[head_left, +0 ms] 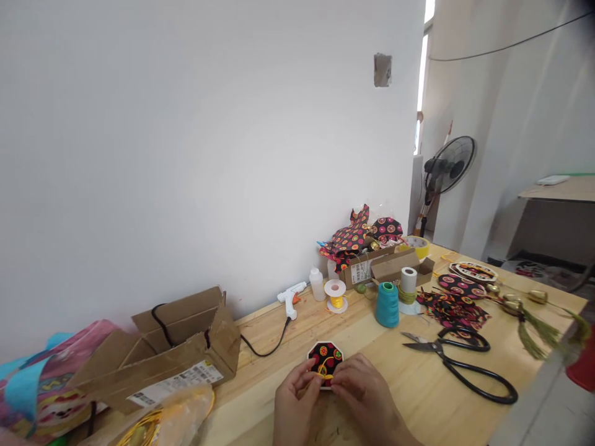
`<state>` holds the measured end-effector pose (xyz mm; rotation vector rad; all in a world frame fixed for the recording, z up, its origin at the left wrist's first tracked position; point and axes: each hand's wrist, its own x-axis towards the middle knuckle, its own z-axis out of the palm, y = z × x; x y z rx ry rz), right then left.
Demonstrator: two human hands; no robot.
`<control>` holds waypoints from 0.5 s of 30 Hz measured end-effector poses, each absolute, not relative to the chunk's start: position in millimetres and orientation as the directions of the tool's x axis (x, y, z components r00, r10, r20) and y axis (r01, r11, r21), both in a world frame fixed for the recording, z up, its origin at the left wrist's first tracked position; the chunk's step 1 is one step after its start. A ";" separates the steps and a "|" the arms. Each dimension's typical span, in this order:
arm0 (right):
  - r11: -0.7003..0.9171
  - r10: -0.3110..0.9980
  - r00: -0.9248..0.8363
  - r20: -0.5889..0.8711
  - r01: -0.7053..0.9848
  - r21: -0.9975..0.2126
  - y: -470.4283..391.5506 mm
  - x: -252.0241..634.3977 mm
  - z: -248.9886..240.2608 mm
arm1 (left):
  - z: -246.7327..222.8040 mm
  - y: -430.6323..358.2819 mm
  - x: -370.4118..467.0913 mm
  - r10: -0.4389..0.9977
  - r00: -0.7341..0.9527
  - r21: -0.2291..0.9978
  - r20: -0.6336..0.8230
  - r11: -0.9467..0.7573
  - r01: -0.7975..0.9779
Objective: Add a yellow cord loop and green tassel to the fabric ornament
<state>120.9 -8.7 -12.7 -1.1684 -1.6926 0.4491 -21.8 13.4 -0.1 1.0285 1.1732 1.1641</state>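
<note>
Both hands meet at the front of the wooden table, over an octagonal piece [320,352] with a pale rim and dark fabric patterned in round fruit shapes. A yellow cord [329,361] loops over its face. My left hand [297,391] pinches the cord between thumb and forefinger from the left. From the right, my right hand [365,387] pinches the same cord, its fingertips close to the left ones. The piece's lower part is largely hidden behind the fingers.
Black-handled scissors [458,359] lie right of my hands, near fabric scraps [453,308] and brass bells with green tassels [514,303]. Behind stand a teal thread cone [387,305], a yellow cord spool [335,297] and a white glue gun [291,300]. An open cardboard box [186,353] sits left.
</note>
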 end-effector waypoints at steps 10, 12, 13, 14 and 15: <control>0.396 0.879 0.033 0.475 0.505 -0.767 -9.6 125.1 -11.4 | -0.7 12.2 -17.4 0.960 0.145 0.962 -0.241 0.256 -0.098; 0.385 0.883 0.042 0.467 0.505 -0.773 -9.9 125.1 -10.2 | -1.1 11.1 -17.5 0.957 0.155 0.961 -0.245 0.261 -0.093; 0.383 0.884 0.043 0.466 0.503 -0.774 -9.9 124.9 -9.6 | -1.1 10.5 -17.5 0.957 0.159 0.961 -0.244 0.260 -0.093; 0.383 0.885 0.043 0.465 0.501 -0.776 -9.9 124.6 -9.2 | -0.9 9.9 -17.4 0.956 0.162 0.961 -0.244 0.260 -0.092; 0.385 0.885 0.040 0.464 0.499 -0.776 -9.8 124.3 -8.8 | -0.5 9.3 -17.1 0.956 0.165 0.961 -0.243 0.260 -0.091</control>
